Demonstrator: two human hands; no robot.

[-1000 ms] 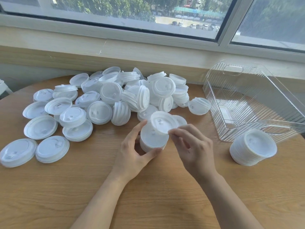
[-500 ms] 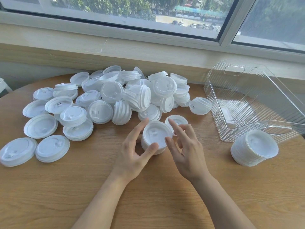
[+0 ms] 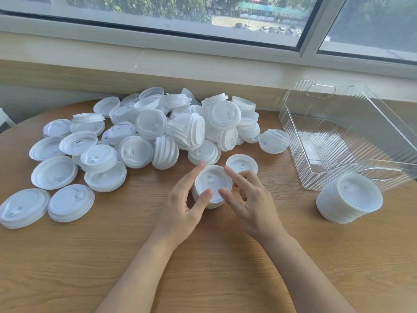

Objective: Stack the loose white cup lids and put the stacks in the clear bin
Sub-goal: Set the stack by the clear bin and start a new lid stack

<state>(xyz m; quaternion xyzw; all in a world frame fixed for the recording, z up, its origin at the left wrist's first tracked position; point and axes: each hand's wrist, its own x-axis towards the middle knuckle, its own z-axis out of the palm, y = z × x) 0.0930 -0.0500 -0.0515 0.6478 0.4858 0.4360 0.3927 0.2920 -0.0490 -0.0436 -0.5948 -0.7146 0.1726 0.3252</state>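
A short stack of white lids (image 3: 213, 181) stands on the wooden table (image 3: 117, 251) in front of me. My left hand (image 3: 182, 206) holds its left side between thumb and index finger. On the stack's right rim, my right hand (image 3: 250, 204) has its thumb and index fingertip, the other fingers curled. One single lid (image 3: 242, 162) lies just behind the stack. A big pile of loose lids (image 3: 146, 129) spreads across the left and back. The clear ribbed bin (image 3: 291, 132) stands at the right and holds no lids.
A taller finished stack of lids (image 3: 349, 199) leans against the bin's near wall. Behind the pile runs a low wall ledge (image 3: 203, 71) under a window. Bare wood shows along the near part of the table.
My right hand set the lid it was holding onto the stack and now touches the stack's rim. The left hand has stayed on the stack.
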